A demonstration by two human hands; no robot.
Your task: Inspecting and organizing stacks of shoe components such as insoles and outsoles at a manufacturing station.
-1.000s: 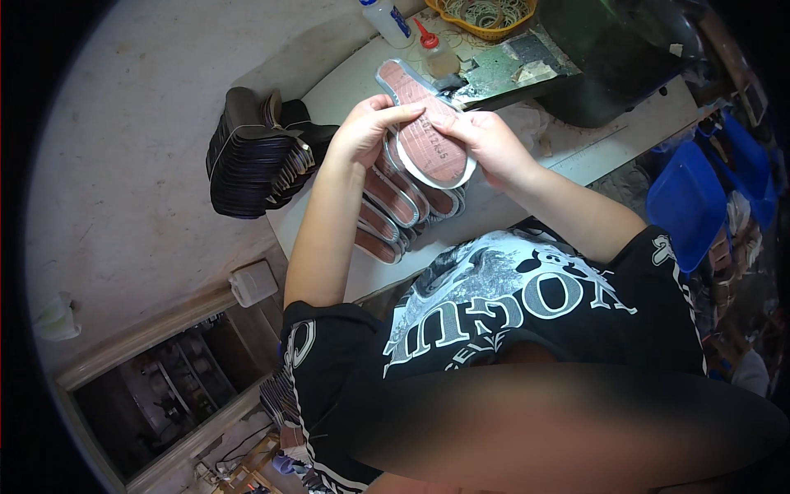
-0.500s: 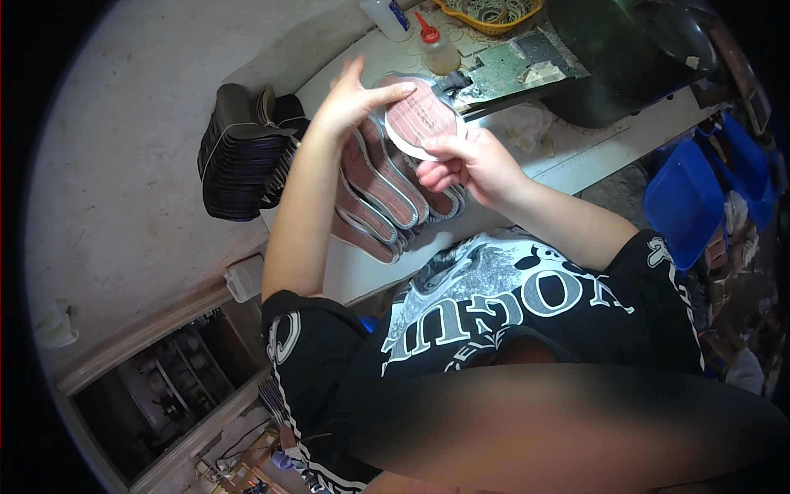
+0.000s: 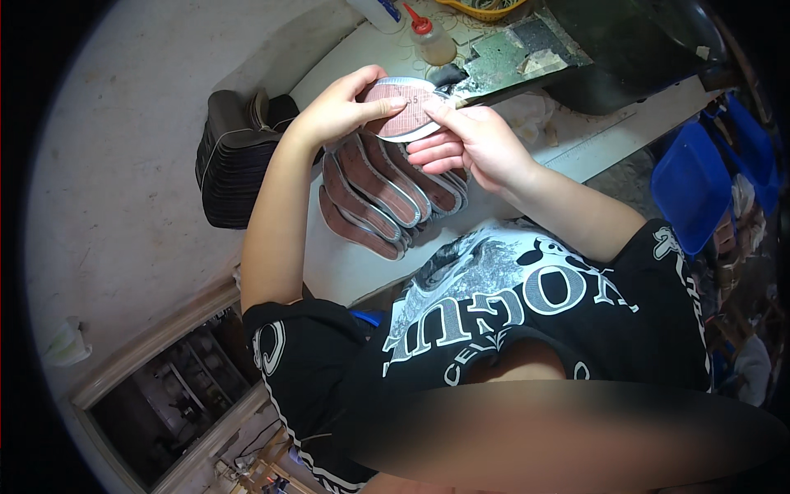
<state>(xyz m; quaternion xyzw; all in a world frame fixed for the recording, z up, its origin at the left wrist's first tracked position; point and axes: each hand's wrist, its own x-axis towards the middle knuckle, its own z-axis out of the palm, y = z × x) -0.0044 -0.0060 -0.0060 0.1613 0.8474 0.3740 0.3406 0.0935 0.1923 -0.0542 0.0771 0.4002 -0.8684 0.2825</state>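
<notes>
Above the worktable both my hands hold one shoe insole [image 3: 393, 125], reddish-brown with a pale edge. My left hand [image 3: 344, 105] grips its left end, thumb laid across the face and fingers behind. At the right end my right hand [image 3: 481, 146] pinches it with the thumb on top; its other fingers are extended below the edge. Just beneath my hands, several similar insoles [image 3: 378, 198] lie overlapped in a fanned row, with stitched grey edges.
A tied stack of black sole-shaped pieces [image 3: 239, 165] leans by the wall. Beyond my hands are a red-tipped squeeze bottle [image 3: 432, 43], a green worn board [image 3: 518, 62] and a yellow basket [image 3: 485, 10]. Blue plastic trays [image 3: 693, 189] hang right of the white table [image 3: 337, 276].
The insole has turned flatter and shifted slightly left. My left hand's fingers, spread upward before, have curled round behind its end; my right hand's lower fingers have straightened.
</notes>
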